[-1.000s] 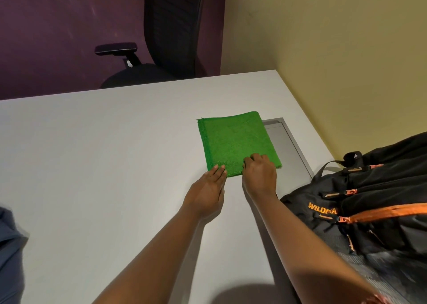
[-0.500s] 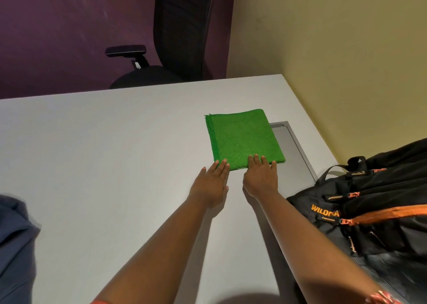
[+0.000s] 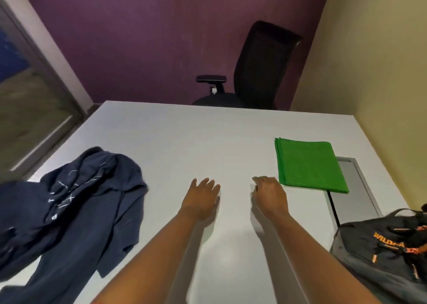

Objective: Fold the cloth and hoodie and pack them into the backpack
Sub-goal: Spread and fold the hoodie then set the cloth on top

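Cloth (image 3: 309, 165), green and folded into a flat rectangle, lies near the right edge of the white tabletop (image 3: 196, 137), its right side lapping over a grey inset panel (image 3: 353, 188) in the surface. Both hands hover low over the middle of the tabletop, palms down and holding nothing. The left hand (image 3: 201, 199) has its fingers straight and slightly spread. The right hand (image 3: 269, 194) has its fingers loosely curled, and it sits just beside the cloth's near left corner; whether it touches the cloth cannot be told.

A navy blue hoodie (image 3: 76, 206) sprawls unfolded and crumpled along the left edge, spilling toward the near left corner, with thin white stitching or a drawcord showing near its upper part. A black backpack (image 3: 381, 250) with orange lettering and orange zipper pulls sits at the near right corner, partly cut off by the picture's border. Beyond the far edge stands a black office chair (image 3: 258, 72) against a purple wall.
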Tool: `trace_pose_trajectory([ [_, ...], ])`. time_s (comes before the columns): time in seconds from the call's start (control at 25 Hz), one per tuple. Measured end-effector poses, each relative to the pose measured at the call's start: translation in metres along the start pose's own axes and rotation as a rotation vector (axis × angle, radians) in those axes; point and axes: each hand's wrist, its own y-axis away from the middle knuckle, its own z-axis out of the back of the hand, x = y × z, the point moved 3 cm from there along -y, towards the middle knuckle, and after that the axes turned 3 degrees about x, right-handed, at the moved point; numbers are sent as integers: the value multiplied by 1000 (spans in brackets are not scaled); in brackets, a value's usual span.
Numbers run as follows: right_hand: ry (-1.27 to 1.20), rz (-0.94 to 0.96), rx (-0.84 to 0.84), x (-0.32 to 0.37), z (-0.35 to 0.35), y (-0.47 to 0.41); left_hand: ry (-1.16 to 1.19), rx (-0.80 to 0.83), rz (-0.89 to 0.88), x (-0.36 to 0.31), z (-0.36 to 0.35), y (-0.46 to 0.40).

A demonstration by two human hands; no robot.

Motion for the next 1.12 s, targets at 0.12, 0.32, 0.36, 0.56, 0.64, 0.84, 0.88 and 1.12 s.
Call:
trace_pose_trajectory([
  [0.12,-97,127,5,64,-8,14,11,5,147,46,-10,42],
  [0.32,-148,324,121,161,-32,37,170,-73,538,124,-37,110],
  [0.36,-176,355,164,175,-37,41,208,-95,629,138,-42,123],
  [0.56,-187,473,408,230,-57,69,279,-113,838,204,-70,177],
  [0.64,-140,552,581,250,-65,77,217,-24,819,224,-82,193],
  [0.84,60,869,679,290,-90,90,189,138,774,260,-102,205],
  [0.88,147,899,668,294,-98,90,214,160,779,268,-106,207],
  [1.12,340,998,610,298,-110,70,476,-152,897,304,-96,219],
])
